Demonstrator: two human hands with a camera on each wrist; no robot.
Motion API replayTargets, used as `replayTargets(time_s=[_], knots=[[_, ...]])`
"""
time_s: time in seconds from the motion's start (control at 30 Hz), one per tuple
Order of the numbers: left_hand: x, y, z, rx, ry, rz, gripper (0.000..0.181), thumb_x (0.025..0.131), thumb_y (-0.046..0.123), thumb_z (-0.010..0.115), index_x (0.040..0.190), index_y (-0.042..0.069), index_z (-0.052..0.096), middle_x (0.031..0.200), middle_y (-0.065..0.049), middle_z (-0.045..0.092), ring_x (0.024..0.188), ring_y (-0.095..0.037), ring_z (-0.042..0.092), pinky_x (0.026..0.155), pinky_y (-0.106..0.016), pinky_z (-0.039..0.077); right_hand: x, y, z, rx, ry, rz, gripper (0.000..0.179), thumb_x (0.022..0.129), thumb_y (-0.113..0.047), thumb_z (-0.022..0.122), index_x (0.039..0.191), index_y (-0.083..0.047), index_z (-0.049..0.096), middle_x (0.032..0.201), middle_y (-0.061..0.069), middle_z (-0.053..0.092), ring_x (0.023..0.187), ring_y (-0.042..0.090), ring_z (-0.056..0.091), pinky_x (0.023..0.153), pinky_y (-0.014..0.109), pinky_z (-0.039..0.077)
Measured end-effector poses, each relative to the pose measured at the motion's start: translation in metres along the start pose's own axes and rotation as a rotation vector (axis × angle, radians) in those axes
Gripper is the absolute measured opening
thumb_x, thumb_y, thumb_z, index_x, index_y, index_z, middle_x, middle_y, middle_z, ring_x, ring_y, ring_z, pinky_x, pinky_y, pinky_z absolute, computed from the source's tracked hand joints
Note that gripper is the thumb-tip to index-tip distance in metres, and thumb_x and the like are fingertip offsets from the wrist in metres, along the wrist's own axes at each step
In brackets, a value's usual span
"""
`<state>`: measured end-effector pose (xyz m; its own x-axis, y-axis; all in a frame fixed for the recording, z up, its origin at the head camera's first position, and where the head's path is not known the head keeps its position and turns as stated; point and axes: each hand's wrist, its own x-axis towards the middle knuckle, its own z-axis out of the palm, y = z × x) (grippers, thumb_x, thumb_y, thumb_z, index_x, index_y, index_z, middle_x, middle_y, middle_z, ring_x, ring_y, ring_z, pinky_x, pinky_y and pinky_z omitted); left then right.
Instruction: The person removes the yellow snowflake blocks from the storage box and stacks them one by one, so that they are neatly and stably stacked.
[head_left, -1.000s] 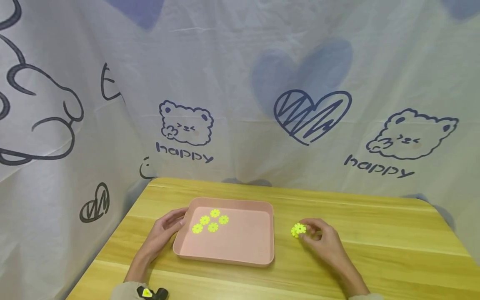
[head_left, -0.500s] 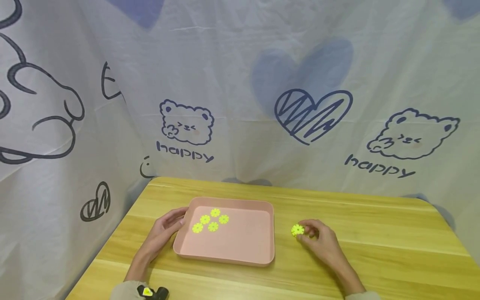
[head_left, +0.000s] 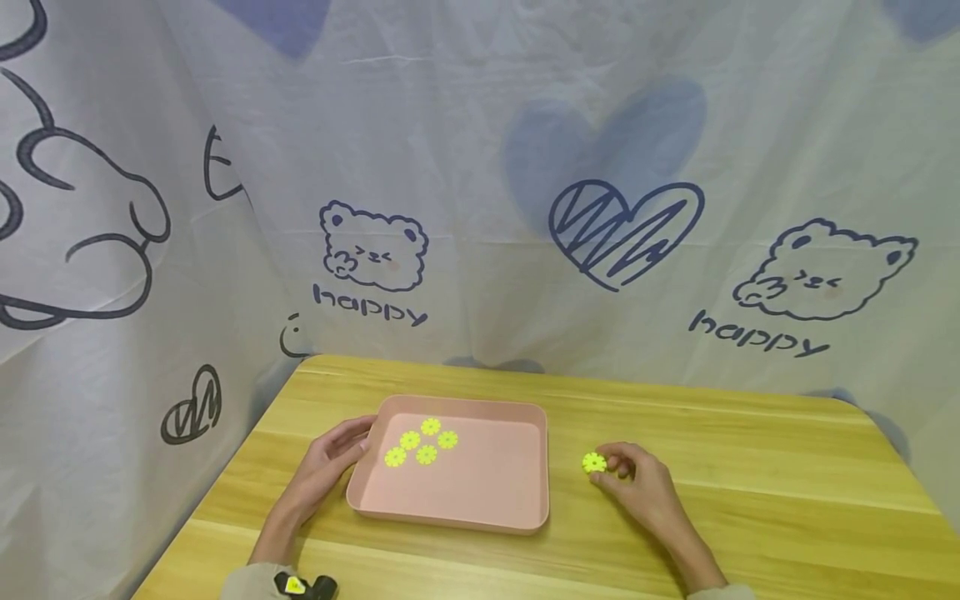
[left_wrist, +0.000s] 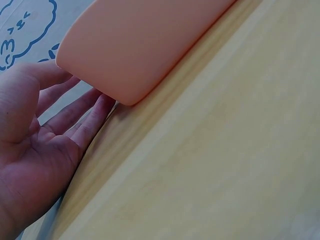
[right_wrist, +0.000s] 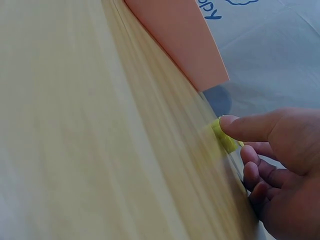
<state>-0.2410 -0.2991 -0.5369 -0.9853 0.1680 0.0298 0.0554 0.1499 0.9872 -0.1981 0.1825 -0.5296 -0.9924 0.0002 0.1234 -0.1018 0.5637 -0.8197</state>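
In the head view my left hand [head_left: 327, 460] rests at the left end of a shallow pink tray [head_left: 487, 517]. Its fairly straight fingers lie against the outer wall, with the thumb at the rim; the left wrist view shows these fingertips meeting the tray's end [left_wrist: 125, 60]. Several flat, bright yellow notched discs [head_left: 426, 454] lie loosely grouped in the tray's left half. To the tray's right, my right hand [head_left: 645, 487] pinches a small stack of yellow notched discs [head_left: 594, 463] between thumb and fingers. From the side, the stack [right_wrist: 223, 136] looks thick, close over the table.
A wooden table [head_left: 750, 467] with light grain extends around the tray. Behind it and at the left hangs a white cloth [head_left: 480, 150] printed with hearts and bears. A black device [head_left: 307, 586] sits on my left wrist.
The discs in my right hand, spread apart a second ago, now overlap as one stack. My right hand has shifted slightly toward me and left. Left hand and tray have stayed put.
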Motion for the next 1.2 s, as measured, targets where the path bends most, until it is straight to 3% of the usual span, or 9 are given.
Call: replayTargets(time_s=[0.93,1.2], knots=[[-0.001,0.000,-0.001,-0.002,0.001,0.005,0.050,0.104,0.020,0.063,0.149,0.002,0.049,0.153,-0.018,0.049,0.142,-0.035,0.044,0.102,-0.019,0.048,0.000,0.002,0.001,0.000,0.001,-0.024,0.036,0.084,-0.008,0.085,0.117,-0.002,0.072,0.094,0.003,0.063,0.087,0.017,0.054,0.073,0.023,0.049],[-0.001,-0.002,-0.002,-0.016,-0.013,0.015,0.051,0.104,0.022,0.064,0.149,0.003,0.049,0.153,-0.018,0.049,0.139,-0.027,0.049,0.104,-0.019,0.047,-0.004,-0.011,-0.004,0.010,0.088,-0.097,0.033,0.088,-0.009,0.082,0.118,-0.004,0.072,0.095,0.005,0.064,0.085,0.015,0.058,0.072,0.023,0.053]])
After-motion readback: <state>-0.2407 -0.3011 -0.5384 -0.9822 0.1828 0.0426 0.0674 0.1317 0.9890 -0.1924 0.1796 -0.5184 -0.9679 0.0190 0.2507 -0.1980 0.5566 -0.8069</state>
